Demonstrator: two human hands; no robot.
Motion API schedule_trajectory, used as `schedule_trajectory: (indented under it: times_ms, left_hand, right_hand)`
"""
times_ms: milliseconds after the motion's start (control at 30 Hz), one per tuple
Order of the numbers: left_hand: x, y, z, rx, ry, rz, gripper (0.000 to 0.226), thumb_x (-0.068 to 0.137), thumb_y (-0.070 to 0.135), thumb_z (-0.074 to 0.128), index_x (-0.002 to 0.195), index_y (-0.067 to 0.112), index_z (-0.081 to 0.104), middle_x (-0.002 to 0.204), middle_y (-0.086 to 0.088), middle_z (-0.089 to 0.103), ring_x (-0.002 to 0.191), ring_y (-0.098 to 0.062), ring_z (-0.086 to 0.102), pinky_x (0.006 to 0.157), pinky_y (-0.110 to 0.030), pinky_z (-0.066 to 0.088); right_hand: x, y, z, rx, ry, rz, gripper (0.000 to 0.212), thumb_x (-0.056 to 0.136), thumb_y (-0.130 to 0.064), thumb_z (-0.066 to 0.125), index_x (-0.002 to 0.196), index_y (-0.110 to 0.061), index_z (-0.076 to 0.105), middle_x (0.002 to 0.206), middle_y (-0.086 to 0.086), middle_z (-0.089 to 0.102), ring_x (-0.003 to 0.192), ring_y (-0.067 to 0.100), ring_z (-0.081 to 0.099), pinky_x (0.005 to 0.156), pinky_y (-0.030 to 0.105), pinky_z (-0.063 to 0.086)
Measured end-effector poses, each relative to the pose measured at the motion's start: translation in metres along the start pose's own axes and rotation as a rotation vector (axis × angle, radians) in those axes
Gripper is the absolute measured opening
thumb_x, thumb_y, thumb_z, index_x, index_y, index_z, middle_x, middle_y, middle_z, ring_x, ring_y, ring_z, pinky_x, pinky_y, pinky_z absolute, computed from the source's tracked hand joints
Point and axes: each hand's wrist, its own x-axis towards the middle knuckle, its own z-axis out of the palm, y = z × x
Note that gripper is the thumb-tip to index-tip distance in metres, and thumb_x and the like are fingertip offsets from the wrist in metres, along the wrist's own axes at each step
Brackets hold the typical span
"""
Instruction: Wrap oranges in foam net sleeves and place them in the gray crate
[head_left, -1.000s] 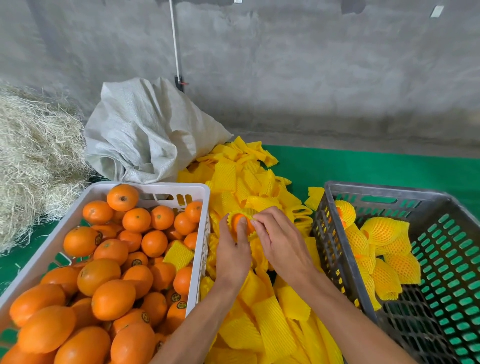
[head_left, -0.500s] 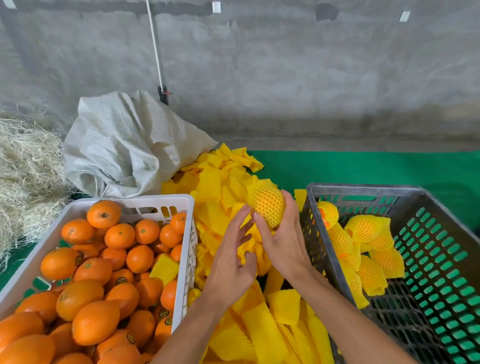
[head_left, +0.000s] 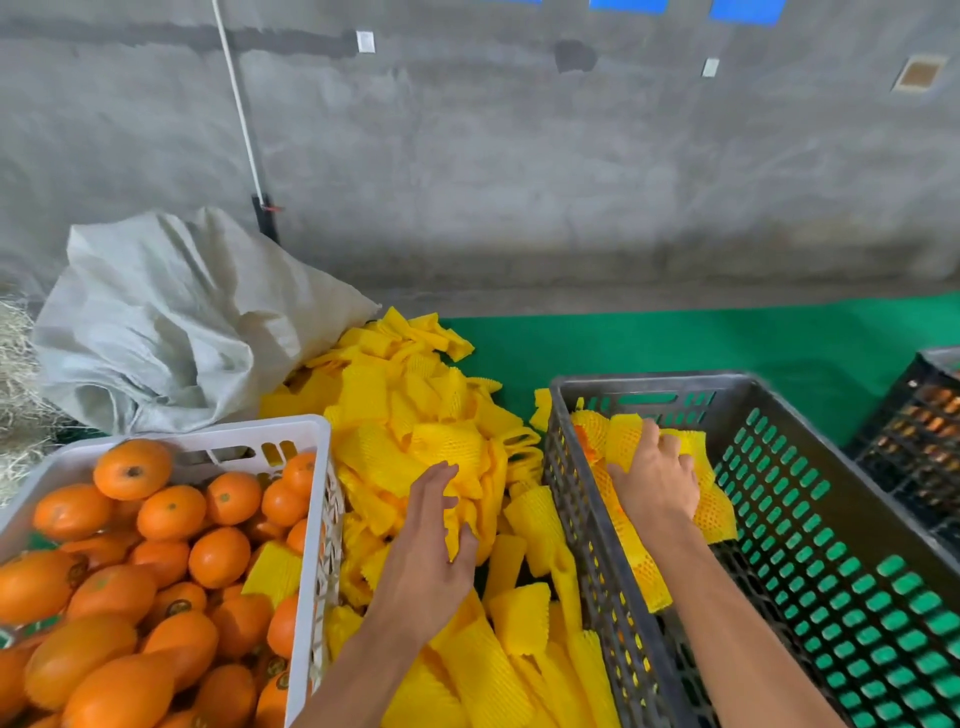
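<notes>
Head view of a packing station. The right hand (head_left: 655, 480) reaches inside the gray crate (head_left: 644, 384), palm down, its fingers (head_left: 670, 444) curled over a wrapped orange (head_left: 621, 436) in yellow foam net at the crate's far-left corner; whether the fingers are clamped on it or merely resting cannot be told. Further wrapped oranges (head_left: 714, 512) lie touching one another under and just right of that hand, against the crate's left wall.

The left hand (head_left: 434, 540) lies on the pile of foam net sleeves (head_left: 395, 415) between the two crates, fingers (head_left: 434, 480) apart and extended, thumb (head_left: 465, 545) pressed against a folded sleeve; no firm grip is visible. Loose sleeves spread ahead of, beneath and behind these fingers.

To the left of the left hand stands a white crate (head_left: 291, 431) heaped with bare oranges (head_left: 171, 512); one sleeve (head_left: 272, 569) lies among them. Beyond the white crate sits a crumpled gray sack (head_left: 171, 317), with straw (head_left: 13, 395) at far left. A dark crate (head_left: 919, 431) stands well right of the right hand, on the green mat (head_left: 675, 338).
</notes>
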Motion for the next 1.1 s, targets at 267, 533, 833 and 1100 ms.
schedule_trajectory:
  times_ms: [267, 533, 833, 1100]
  left_hand:
    - [0.002, -0.004, -0.012, 0.237, 0.031, 0.045, 0.05, 0.103, 0.03, 0.055, 0.15, 0.03, 0.038, 0.16, 0.014, 0.027, 0.122, -0.008, 0.055, 0.086, -0.03, 0.06]
    - [0.004, 0.0, -0.064, 0.539, 0.18, -0.021, 0.035, 0.097, 0.015, 0.057, 0.132, 0.009, 0.062, 0.14, -0.01, 0.058, 0.122, -0.033, 0.056, 0.097, -0.049, 0.049]
    - [0.002, -0.023, -0.103, 0.504, 0.27, -0.207, 0.041, 0.095, 0.0, 0.051, 0.136, 0.008, 0.057, 0.136, -0.015, 0.057, 0.121, -0.037, 0.051, 0.1, -0.049, 0.044]
    - [-0.012, -0.056, -0.121, 0.832, -0.077, -1.006, 0.041, 0.103, 0.02, 0.041, 0.144, 0.023, 0.048, 0.154, -0.014, 0.039, 0.145, -0.045, 0.027, 0.114, -0.077, 0.016]
  right_hand:
    - [-0.01, -0.036, -0.014, 0.231, 0.301, -0.415, 0.038, 0.096, -0.023, 0.069, 0.13, -0.008, 0.063, 0.131, 0.013, 0.065, 0.124, 0.036, 0.056, 0.101, 0.048, 0.044]
    - [-0.059, -0.094, 0.01, 0.259, -0.072, -0.727, 0.056, 0.098, -0.039, 0.064, 0.149, -0.026, 0.043, 0.141, 0.0, 0.057, 0.122, 0.024, 0.06, 0.092, 0.047, 0.055]
    - [-0.086, -0.087, 0.044, -0.15, -0.927, -0.741, 0.084, 0.087, -0.05, 0.076, 0.157, -0.032, 0.034, 0.159, 0.002, 0.041, 0.142, 0.021, 0.043, 0.108, 0.033, 0.042]
    - [-0.125, -0.097, 0.069, -0.457, -0.981, -0.895, 0.078, 0.088, -0.038, 0.078, 0.155, -0.025, 0.04, 0.154, 0.008, 0.045, 0.138, 0.028, 0.047, 0.105, 0.038, 0.046]
